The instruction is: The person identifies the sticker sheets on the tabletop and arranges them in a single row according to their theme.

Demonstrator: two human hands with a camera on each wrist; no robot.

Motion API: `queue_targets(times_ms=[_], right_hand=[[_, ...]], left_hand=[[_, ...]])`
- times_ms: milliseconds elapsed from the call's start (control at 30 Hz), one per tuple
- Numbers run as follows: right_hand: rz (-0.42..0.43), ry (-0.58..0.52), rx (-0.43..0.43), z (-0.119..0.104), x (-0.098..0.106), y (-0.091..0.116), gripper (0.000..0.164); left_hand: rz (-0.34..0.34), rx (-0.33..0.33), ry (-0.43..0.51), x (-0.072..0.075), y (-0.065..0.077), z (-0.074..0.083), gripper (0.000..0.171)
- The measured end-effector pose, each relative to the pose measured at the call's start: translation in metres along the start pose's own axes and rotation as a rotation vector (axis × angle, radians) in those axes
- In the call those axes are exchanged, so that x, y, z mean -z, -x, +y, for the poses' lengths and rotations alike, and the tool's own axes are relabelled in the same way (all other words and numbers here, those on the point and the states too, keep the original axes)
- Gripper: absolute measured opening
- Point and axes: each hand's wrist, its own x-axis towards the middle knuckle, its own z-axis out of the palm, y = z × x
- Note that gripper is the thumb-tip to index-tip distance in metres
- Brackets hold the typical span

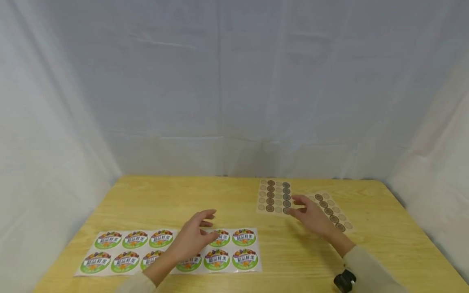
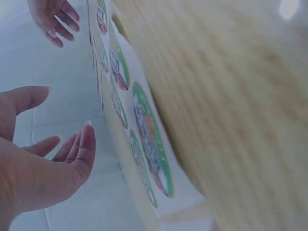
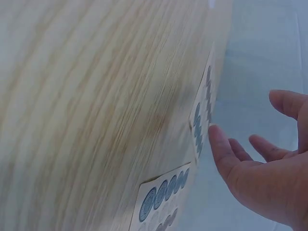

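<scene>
head view has your left hand (image 1: 192,240) hovering over the long sheet of fruit stickers (image 1: 124,250) at the near left of the wooden table (image 1: 234,195), fingers loose and spread, nothing pinched. it covers part of the middle of that sheet, so a couple of the round green-rimmed labels are hidden under it. can't tell from up here if the palm actually touches the paper or just floats above it. your right hand (image 1: 311,217) is out over the far right side, fingers relaxed and open too, fingertips right at the near edge of the small tan sheet of brown dot stickers (image 1: 272,196). a second sheet of dot stickers (image 1: 331,211) lies angled just to the right, partly under your wrist. left wrist view shows the same open left hand (image 2: 43,159), thumb apart from the fingers, holding nothing, with the fruit stickers (image 2: 144,139) running along the table (image 2: 231,96) beside it, and your other hand (image 2: 50,19) visible farther off, fingers also apart. right wrist view is blurry but you can see the right hand (image 3: 262,178) open with fingers fanned, close to the dot sticker sheet (image 3: 202,115), not gripping it. white cloth backdrop (image 1: 234,81) hangs all around the table.
</scene>
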Motion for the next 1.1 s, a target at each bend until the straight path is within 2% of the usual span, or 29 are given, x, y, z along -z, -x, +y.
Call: queue_targets(times_ms=[100, 300, 400, 567, 833, 1100], right_hand=[[0.033, -0.025, -0.020, 0.005, 0.003, -0.007, 0.066], [0.077, -0.045, -0.061, 0.008, 0.000, -0.021, 0.070], [0.106, -0.083, -0.096, 0.011, -0.005, -0.027, 0.074], [0.160, -0.105, -0.097, 0.019, -0.015, -0.037, 0.074], [0.082, -0.104, -0.134, 0.016, -0.025, -0.048, 0.074], [0.072, 0.042, -0.161, 0.009, -0.027, -0.053, 0.077]], left_hand=[[-0.003, -0.009, 0.043, -0.003, -0.011, 0.004, 0.060], [0.000, -0.004, 0.070, -0.013, -0.035, 0.008, 0.062], [-0.019, -0.011, 0.065, -0.022, -0.047, 0.008, 0.063], [-0.040, -0.016, 0.030, -0.037, -0.062, 0.008, 0.065], [-0.044, 0.010, -0.068, -0.052, -0.086, 0.006, 0.068], [-0.072, 0.017, -0.143, -0.061, -0.111, 0.005, 0.073]])
